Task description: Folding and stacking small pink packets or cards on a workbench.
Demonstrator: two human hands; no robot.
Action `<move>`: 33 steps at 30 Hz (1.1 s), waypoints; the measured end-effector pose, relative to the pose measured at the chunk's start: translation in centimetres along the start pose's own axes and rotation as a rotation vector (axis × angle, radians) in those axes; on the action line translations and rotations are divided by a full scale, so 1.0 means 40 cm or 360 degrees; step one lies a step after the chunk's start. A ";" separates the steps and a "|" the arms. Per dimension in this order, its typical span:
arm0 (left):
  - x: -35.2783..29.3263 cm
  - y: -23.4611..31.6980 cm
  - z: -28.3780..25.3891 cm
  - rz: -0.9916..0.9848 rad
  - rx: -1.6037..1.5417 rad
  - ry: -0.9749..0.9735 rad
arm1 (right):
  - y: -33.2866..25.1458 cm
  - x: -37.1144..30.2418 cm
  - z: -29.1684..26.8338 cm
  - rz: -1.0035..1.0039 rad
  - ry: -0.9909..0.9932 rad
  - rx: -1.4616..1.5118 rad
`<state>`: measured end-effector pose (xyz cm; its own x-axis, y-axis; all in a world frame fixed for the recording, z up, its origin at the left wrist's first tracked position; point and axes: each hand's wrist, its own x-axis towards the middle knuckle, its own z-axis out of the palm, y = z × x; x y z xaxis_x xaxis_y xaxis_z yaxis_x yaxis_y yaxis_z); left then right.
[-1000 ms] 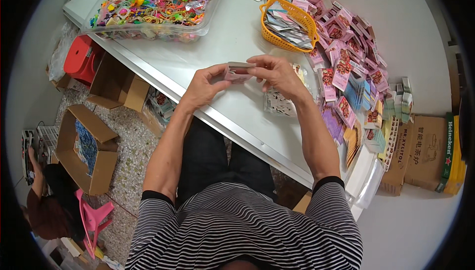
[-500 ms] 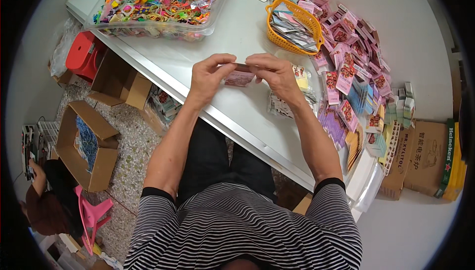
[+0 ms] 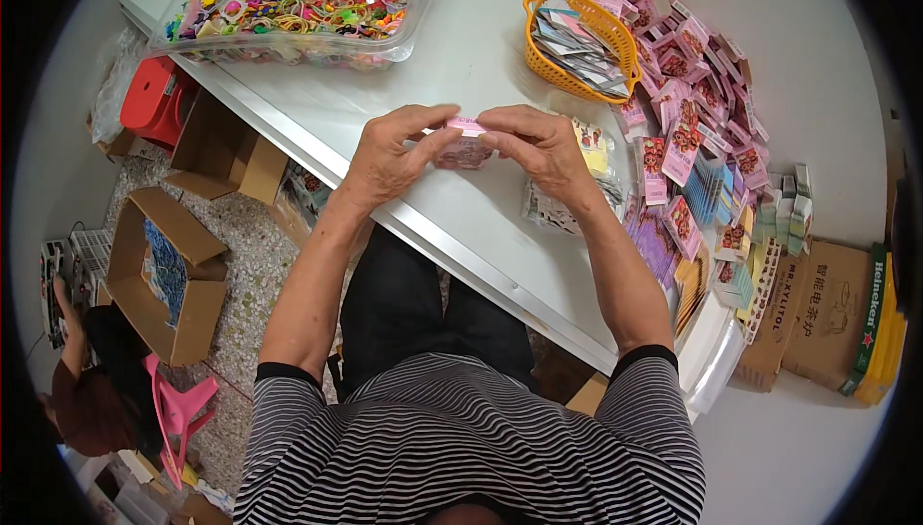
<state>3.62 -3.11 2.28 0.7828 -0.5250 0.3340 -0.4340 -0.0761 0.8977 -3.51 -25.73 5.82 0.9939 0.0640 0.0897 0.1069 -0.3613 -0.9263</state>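
Observation:
A small pink card box point(image 3: 464, 151) is held just above the white table, near its front edge. My left hand point(image 3: 393, 148) pinches its left end between thumb and fingers. On the opposite end, my right hand point(image 3: 541, 147) grips it the same way, so both hands are closed. A pale pink flap or edge shows along the top of the box, between my fingertips. Close by my right hand lie plastic-wrapped packs of small printed pieces point(image 3: 556, 206) and a yellow printed card pack point(image 3: 593, 148).
A see-through plastic bin point(image 3: 288, 49) full of colourful trinkets stands at the far left. An orange basket point(image 3: 567, 86) of flat packets sits beyond my right hand, beside many piled pink boxes point(image 3: 681, 155). Cardboard boxes point(image 3: 183, 318) and another person point(image 3: 101, 390) are at floor level, left.
Both hands have tilted the pink box slightly, and its pale top edge now shows where a dark edge was. The thumbs have shifted a little along it.

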 end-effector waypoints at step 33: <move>-0.061 -0.042 0.030 0.0339 -0.0067 0.0142 | 0.003 -0.057 0.032 -0.0651 0.0009 -0.0709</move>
<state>1.93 -2.71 -0.39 0.7126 -0.4481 0.5398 -0.5763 0.0650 0.8147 -5.79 -24.73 5.03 0.8697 0.2755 0.4094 0.4803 -0.6632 -0.5740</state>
